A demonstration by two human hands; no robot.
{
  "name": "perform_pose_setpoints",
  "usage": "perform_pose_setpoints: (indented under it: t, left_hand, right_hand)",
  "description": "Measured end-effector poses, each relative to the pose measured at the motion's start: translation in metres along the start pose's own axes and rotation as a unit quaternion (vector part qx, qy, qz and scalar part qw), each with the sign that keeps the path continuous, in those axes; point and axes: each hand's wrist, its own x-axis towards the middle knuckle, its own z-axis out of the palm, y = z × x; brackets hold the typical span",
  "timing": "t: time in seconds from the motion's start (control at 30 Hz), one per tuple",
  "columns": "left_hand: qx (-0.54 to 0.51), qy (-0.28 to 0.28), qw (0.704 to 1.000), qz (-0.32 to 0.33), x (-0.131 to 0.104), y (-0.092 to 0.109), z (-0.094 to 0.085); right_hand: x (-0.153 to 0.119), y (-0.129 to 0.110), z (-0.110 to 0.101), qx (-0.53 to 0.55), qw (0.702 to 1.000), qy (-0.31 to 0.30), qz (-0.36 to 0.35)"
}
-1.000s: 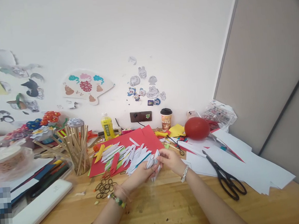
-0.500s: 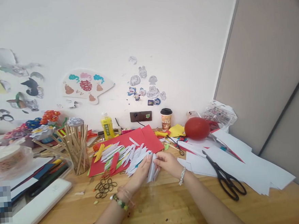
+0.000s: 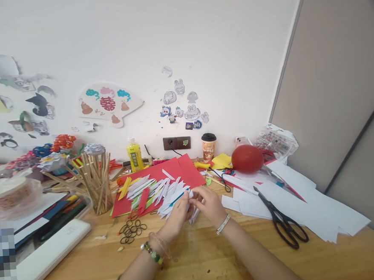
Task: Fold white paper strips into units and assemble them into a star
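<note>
My left hand [image 3: 178, 212] and my right hand [image 3: 209, 202] meet above the front edge of a heap of paper strips. Both are closed on a folded white paper strip [image 3: 191, 194], whose tip shows at the fingertips; the fingers cover most of it. White paper ends [image 3: 195, 216] stick out below the hands. Just beyond lie many folded strips [image 3: 170, 196], mostly white with some yellow, green and red, spread on red paper sheets [image 3: 191, 174]. Black rubber bands [image 3: 132, 230] lie left of my left wrist.
Black scissors [image 3: 282, 218] lie on white paper sheets [image 3: 322, 203] at right, near a red balloon [image 3: 247, 158]. A lidded paper cup [image 3: 209, 149] and a yellow bottle [image 3: 134, 155] stand by the wall. At left are a jar of sticks [image 3: 97, 189] and a long white case [image 3: 54, 258].
My right hand has shifted left, closer against my left hand. The white paper, which hung lower between the hands, is now mostly covered by the fingers.
</note>
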Motion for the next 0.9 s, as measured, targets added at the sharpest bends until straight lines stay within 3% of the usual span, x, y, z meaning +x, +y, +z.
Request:
perform_pose_setpoints:
  t: [0.1, 0.2, 0.27, 0.43, 0.67, 0.8, 0.9]
  left_hand:
    - [-0.004, 0.045, 0.999, -0.001, 0.003, -0.004, 0.003]
    - [-0.005, 0.055, 0.998, -0.004, 0.004, -0.006, 0.005]
    - [0.001, 0.057, 0.998, -0.005, 0.003, -0.005, 0.004]
    - [0.0, 0.054, 0.999, -0.011, 0.001, -0.001, 0.002]
    - [-0.078, -0.047, 0.995, -0.028, 0.008, -0.011, -0.001]
    - [-0.064, -0.038, 0.997, -0.008, 0.011, -0.023, -0.004]
    - [-0.063, -0.024, 0.998, -0.013, 0.011, -0.023, -0.004]
  right_hand:
    - [-0.004, -0.003, 0.0, -0.071, 0.996, 0.011, -0.053]
    - [-0.006, -0.007, 0.0, -0.082, 0.993, 0.018, -0.085]
    - [-0.005, -0.009, 0.001, -0.04, 0.996, 0.032, -0.068]
    - [0.001, -0.01, 0.003, 0.117, 0.991, 0.053, 0.05]
    - [0.001, -0.015, 0.002, 0.133, 0.989, 0.055, 0.03]
    - [-0.002, -0.015, 0.006, 0.173, 0.981, 0.054, 0.065]
    - [-0.002, -0.011, 0.009, 0.212, 0.973, 0.013, 0.094]
